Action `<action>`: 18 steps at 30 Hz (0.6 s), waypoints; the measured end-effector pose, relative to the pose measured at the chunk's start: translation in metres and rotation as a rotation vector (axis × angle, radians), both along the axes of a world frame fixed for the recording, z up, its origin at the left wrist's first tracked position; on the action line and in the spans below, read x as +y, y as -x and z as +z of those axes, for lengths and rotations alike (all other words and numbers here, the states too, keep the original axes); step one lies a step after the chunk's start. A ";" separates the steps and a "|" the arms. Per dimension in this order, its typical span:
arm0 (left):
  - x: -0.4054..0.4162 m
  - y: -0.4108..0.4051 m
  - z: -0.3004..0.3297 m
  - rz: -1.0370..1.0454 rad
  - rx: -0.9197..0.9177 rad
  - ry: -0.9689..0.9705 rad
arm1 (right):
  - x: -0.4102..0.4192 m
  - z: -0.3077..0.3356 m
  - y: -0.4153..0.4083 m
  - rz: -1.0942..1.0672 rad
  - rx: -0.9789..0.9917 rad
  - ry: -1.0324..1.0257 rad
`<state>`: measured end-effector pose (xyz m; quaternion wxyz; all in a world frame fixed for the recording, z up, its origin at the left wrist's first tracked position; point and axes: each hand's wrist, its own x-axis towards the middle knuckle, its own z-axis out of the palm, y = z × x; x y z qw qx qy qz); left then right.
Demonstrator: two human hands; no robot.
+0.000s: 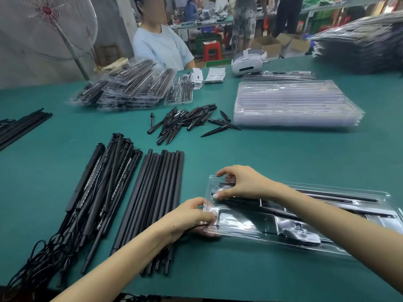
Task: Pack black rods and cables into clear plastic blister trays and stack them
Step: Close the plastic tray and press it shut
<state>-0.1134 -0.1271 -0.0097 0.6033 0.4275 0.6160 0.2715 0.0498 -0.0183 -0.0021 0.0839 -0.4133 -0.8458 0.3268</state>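
The clear blister tray [283,219] lay flat on the green table [283,153] at near right, black rods seated in its long channels. The left hand [187,216] pinched the tray's near-left corner between thumb and curled fingers. The right hand [237,184] gripped the far-left end, thumb pressing a rod. Loose black rods [159,192] and cabled rods [102,192] lay just left. Black spikes [187,123] and empty stacked trays [292,105] lay beyond.
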 end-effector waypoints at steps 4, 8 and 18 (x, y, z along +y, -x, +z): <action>-0.004 -0.003 0.001 0.015 -0.046 0.035 | -0.002 -0.003 0.002 0.040 -0.037 -0.026; 0.000 -0.012 -0.003 0.124 0.011 0.029 | -0.006 -0.005 0.004 0.009 -0.046 -0.107; -0.003 -0.015 -0.004 0.152 0.049 0.021 | -0.018 -0.010 -0.002 0.042 -0.221 -0.329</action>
